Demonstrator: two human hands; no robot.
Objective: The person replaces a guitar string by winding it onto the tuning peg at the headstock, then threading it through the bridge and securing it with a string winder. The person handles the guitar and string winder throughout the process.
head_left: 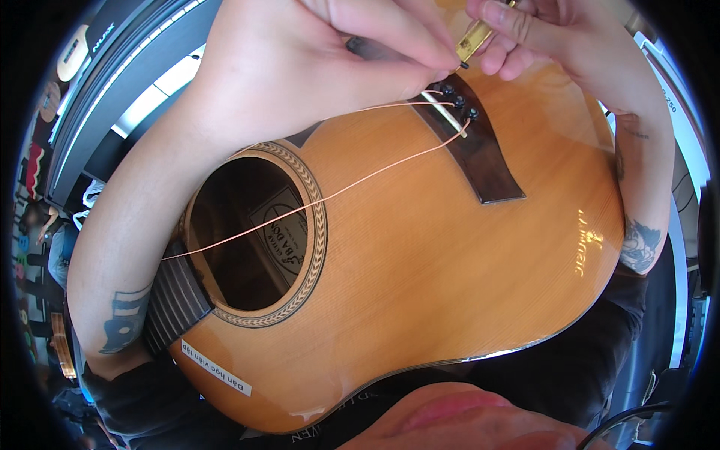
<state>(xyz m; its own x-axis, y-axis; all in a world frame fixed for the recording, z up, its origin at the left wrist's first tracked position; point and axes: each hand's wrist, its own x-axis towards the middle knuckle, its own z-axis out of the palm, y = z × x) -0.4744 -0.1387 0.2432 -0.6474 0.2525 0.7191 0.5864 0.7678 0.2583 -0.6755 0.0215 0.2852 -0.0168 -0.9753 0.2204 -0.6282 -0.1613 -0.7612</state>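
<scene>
Guitar body [420, 277], an acoustic one with an orange-brown top, fills most of the view and lies across the person's lap, its round soundhole [247, 232] well below and to the left of both grips. Just under the grips sits the dark bridge [480, 154], a slanted strip of wood with a pale saddle [446, 112] and a row of small dark bridge pins [459, 101] at its upper end. The left hand [337, 52] comes in over the top of the guitar, forearm curving round the upper bout, and its fingertips are pinched together right at the pins; exactly what they pinch is hidden, though a dark rod-like piece shows under the fingers. The right hand [540, 34] is beside it, to the right, its grip clamped on a small brass-coloured tool [474, 41] whose tip points down at the pins. One copper-coloured string [322, 196] runs from the bridge, directly below the grips, down and left across the soundhole to the fretboard [176, 296]; a second length loops short near the saddle. A white label [216, 367] is stuck on the lower bout, far from either grip.
</scene>
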